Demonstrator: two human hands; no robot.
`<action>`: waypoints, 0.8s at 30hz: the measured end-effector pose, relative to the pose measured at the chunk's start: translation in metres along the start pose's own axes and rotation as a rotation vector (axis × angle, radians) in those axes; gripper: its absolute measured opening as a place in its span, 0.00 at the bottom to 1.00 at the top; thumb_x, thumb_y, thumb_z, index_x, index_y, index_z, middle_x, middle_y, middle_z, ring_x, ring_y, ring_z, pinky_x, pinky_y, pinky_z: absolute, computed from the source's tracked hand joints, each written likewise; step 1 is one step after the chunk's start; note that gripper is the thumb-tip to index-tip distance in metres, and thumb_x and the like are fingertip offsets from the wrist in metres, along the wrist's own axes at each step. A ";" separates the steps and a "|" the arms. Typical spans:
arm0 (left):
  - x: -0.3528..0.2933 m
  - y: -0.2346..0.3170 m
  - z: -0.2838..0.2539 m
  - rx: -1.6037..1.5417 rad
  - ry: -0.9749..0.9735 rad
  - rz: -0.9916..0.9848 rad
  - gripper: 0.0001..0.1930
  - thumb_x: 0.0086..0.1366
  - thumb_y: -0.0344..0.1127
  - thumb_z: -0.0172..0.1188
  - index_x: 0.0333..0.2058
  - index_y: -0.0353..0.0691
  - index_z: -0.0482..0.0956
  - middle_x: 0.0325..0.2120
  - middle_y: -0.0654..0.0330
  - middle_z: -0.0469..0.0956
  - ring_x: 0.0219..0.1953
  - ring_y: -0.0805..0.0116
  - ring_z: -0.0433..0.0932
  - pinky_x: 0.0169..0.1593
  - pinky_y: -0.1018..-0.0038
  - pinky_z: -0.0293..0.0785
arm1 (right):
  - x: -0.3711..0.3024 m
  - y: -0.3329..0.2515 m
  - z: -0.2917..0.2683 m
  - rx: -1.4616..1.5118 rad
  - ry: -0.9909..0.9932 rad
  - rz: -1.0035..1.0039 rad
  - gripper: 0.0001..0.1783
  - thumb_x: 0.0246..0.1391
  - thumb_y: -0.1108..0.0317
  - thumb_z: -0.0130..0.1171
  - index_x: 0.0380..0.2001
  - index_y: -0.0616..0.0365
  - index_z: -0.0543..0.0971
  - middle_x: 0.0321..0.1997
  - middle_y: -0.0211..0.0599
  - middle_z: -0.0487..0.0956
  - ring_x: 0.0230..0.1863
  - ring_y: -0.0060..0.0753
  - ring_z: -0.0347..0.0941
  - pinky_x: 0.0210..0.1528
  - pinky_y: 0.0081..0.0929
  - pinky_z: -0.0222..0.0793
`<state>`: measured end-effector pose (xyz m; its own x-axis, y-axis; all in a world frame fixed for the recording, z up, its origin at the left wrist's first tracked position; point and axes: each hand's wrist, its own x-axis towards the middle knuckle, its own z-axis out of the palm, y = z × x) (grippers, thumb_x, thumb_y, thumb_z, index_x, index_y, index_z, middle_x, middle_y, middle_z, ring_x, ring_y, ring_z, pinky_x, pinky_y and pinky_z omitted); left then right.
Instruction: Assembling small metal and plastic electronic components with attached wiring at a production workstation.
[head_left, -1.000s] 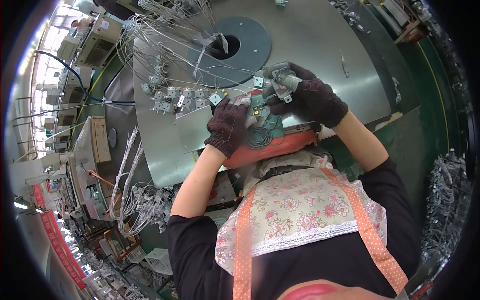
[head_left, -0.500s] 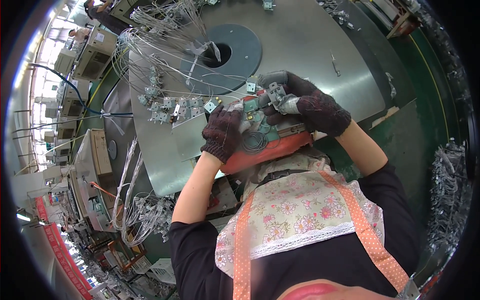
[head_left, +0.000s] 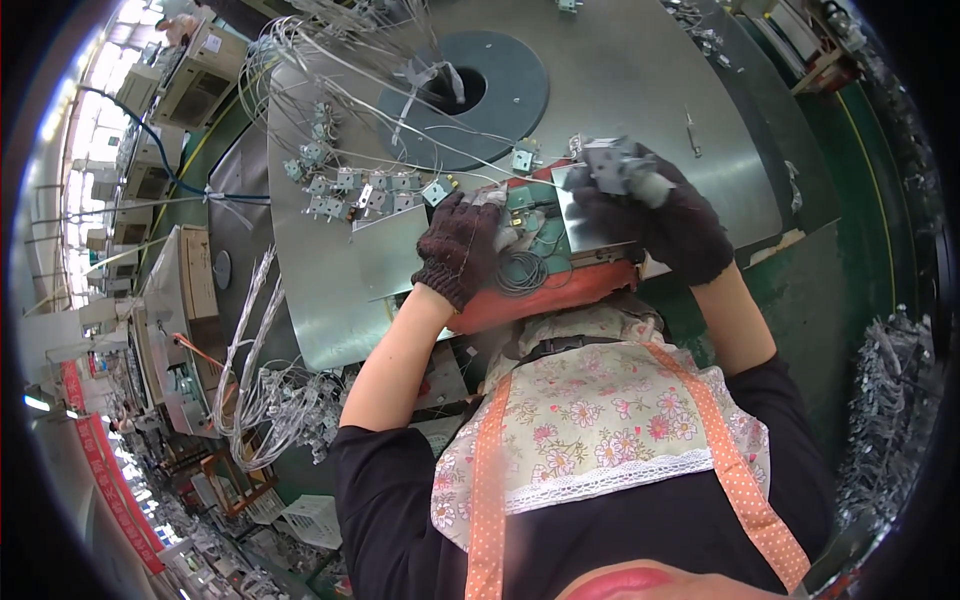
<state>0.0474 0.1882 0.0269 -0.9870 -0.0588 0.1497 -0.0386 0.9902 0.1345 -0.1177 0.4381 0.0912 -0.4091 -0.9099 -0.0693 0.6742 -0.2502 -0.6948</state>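
Note:
Both my hands wear dark knitted gloves with pale fingertip covers. My left hand [head_left: 460, 245] is closed at the left end of a green fixture [head_left: 525, 220]; whatever its fingers grip is hidden. A coil of thin grey cable [head_left: 520, 273] lies on the fixture beside its thumb. Blurred by motion, my right hand [head_left: 675, 225] grips a grey metal block [head_left: 610, 165] and holds it up over a flat metal plate [head_left: 595, 225]. Small metal boxes with wires attached, one light-coloured box [head_left: 438, 190] among them, sit just beyond my left fingers.
A bundle of pale wires [head_left: 330, 50] hangs over a grey disc [head_left: 520, 90] with a central hole. Several small metal boxes [head_left: 365, 190] line the left of the steel table [head_left: 640, 70]. A red padded edge [head_left: 545, 300] fronts the fixture. Piled grey parts [head_left: 880, 400] stand at the far right.
My right hand has moved right, lifting the grey metal block away from the green fixture and uncovering the metal plate. My left hand stays at the fixture. The whole view has shifted slightly.

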 end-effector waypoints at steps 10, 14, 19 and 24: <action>-0.003 -0.006 0.010 -0.098 0.023 0.033 0.30 0.64 0.51 0.61 0.57 0.35 0.76 0.51 0.44 0.81 0.58 0.48 0.78 0.70 0.51 0.61 | 0.007 0.019 0.008 -0.171 -0.238 0.021 0.38 0.54 0.63 0.71 0.64 0.63 0.68 0.55 0.45 0.79 0.51 0.42 0.80 0.46 0.40 0.83; -0.005 -0.004 0.014 -0.163 0.086 -0.002 0.28 0.63 0.50 0.63 0.55 0.35 0.77 0.50 0.43 0.81 0.56 0.47 0.78 0.68 0.49 0.62 | 0.008 0.018 0.026 -0.264 -0.076 0.035 0.37 0.49 0.63 0.73 0.60 0.62 0.70 0.53 0.47 0.79 0.46 0.37 0.80 0.37 0.32 0.80; 0.008 0.003 -0.012 -0.382 0.014 -0.154 0.27 0.63 0.53 0.65 0.54 0.40 0.79 0.50 0.46 0.82 0.55 0.48 0.79 0.62 0.55 0.69 | 0.006 0.021 0.005 0.236 -0.010 -0.182 0.38 0.52 0.47 0.70 0.58 0.58 0.71 0.43 0.41 0.76 0.37 0.36 0.73 0.35 0.30 0.74; 0.044 -0.040 -0.029 -0.691 -0.182 -0.435 0.26 0.58 0.53 0.68 0.52 0.46 0.81 0.48 0.52 0.83 0.53 0.51 0.81 0.59 0.58 0.73 | 0.033 0.020 0.019 -0.192 -0.263 -0.058 0.32 0.59 0.55 0.67 0.60 0.63 0.72 0.51 0.41 0.78 0.49 0.34 0.76 0.50 0.33 0.76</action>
<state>0.0104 0.1425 0.0567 -0.9183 -0.3374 -0.2073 -0.3761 0.5796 0.7230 -0.1059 0.3966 0.0885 -0.2537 -0.9564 0.1445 0.5161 -0.2602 -0.8161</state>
